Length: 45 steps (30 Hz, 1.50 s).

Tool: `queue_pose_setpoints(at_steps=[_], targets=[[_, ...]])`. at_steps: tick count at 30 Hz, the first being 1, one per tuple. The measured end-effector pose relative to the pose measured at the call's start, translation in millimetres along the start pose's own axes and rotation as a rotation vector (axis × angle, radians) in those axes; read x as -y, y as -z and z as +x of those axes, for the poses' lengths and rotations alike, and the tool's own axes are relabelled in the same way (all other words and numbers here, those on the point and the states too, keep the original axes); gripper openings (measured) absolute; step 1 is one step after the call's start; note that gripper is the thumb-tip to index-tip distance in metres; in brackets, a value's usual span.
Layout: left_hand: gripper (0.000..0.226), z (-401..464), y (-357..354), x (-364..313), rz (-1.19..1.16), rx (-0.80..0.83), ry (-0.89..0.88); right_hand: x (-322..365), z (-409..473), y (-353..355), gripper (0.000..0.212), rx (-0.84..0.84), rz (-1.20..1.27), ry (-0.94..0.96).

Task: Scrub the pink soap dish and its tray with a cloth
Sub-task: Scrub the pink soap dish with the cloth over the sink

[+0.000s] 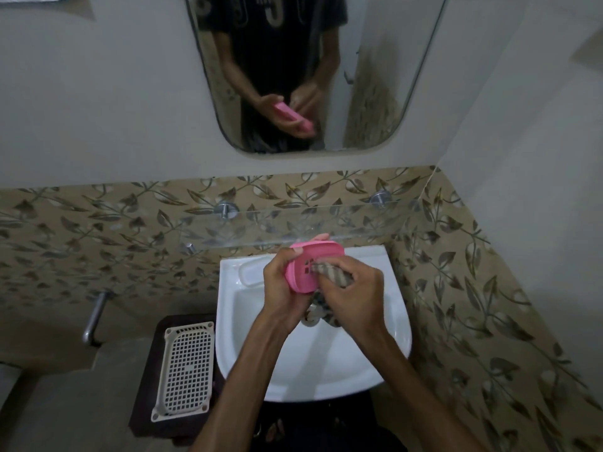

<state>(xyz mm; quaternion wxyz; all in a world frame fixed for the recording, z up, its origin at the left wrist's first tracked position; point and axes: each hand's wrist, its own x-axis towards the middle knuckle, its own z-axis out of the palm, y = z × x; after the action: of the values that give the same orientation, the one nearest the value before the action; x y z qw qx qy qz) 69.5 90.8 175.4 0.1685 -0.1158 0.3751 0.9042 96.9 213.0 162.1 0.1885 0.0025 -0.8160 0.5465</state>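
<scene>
My left hand (283,282) grips a pink soap dish (308,265), held tilted above the white sink (388,324); its slotted pink face shows toward me. My right hand (354,295) grips a striped brown and grey cloth (332,275) and presses it against the right side of the slotted face. The cloth's loose end hangs down between my wrists over the basin. I cannot tell whether dish and tray are joined or apart.
A white perforated plastic tray (184,367) lies on a dark stool (143,402) left of the sink. A clear lid-like piece (249,272) rests on the sink's back left rim. A glass shelf (359,223) and mirror (310,73) hang above; a metal tap (94,318) juts out at left.
</scene>
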Motion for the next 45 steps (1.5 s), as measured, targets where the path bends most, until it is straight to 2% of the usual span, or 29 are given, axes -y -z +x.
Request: queue_pose_setpoints(at_steps=[2, 6, 9, 10, 13, 16, 18, 22, 24, 28, 30, 33, 35, 39, 45], targets=[[0.065, 0, -2, 2, -0.017, -0.023, 0.002, 1, 1, -3, 0.014, -0.076, -0.024, -0.040], [0.062, 0, 4, 3, -0.030, -0.060, -0.010, 8, -8, -9, 0.024, 0.014, -0.097, 0.087], [0.065, -1, 5, 6, -0.047, -0.065, -0.029, 0, 0, -2, 0.017, -0.106, -0.133, -0.004], [0.065, -1, 5, 6, -0.046, -0.075, -0.040, -1, -1, -1, 0.017, -0.074, -0.149, 0.015], [0.067, 2, 10, 6, -0.043, -0.084, -0.062, 4, -7, 2, 0.024, 0.163, -0.159, 0.116], [0.066, 1, 14, 2, 0.020, -0.032, -0.076, -5, 6, 16, 0.019, 0.126, -0.243, 0.062], [0.059, 2, 13, 1, 0.122, 0.018, -0.096, -6, 7, 20, 0.016, 0.183, -0.261, 0.020], [0.063, 3, 12, 9, 0.230, 0.036, -0.097, 10, -2, 10, 0.019, 0.392, -0.026, -0.087], [0.062, 3, 14, 11, 0.247, 0.035, -0.115, 8, -2, 8, 0.020, 0.383, 0.010, -0.113], [0.059, 5, 18, 12, 0.334, 0.000, -0.160, 2, -7, 5, 0.020, 0.278, -0.090, -0.142], [0.058, 5, 18, 13, 0.366, -0.021, -0.200, 6, -8, 3, 0.016, 0.324, 0.052, -0.245], [0.054, 5, 20, 11, 0.424, -0.024, -0.269, 16, -9, 3, 0.010, 0.355, 0.433, -0.537], [0.052, 6, 20, 10, 0.511, -0.004, -0.306, 18, -12, 4, 0.009, 0.335, 0.528, -0.614], [0.048, 6, 23, 11, 0.608, 0.022, -0.321, 22, -18, 4, 0.006, 0.360, 0.539, -0.536], [0.042, 4, 25, 18, 0.580, 0.042, -0.284, 18, -22, -4, 0.014, 0.247, 0.424, -0.420]])
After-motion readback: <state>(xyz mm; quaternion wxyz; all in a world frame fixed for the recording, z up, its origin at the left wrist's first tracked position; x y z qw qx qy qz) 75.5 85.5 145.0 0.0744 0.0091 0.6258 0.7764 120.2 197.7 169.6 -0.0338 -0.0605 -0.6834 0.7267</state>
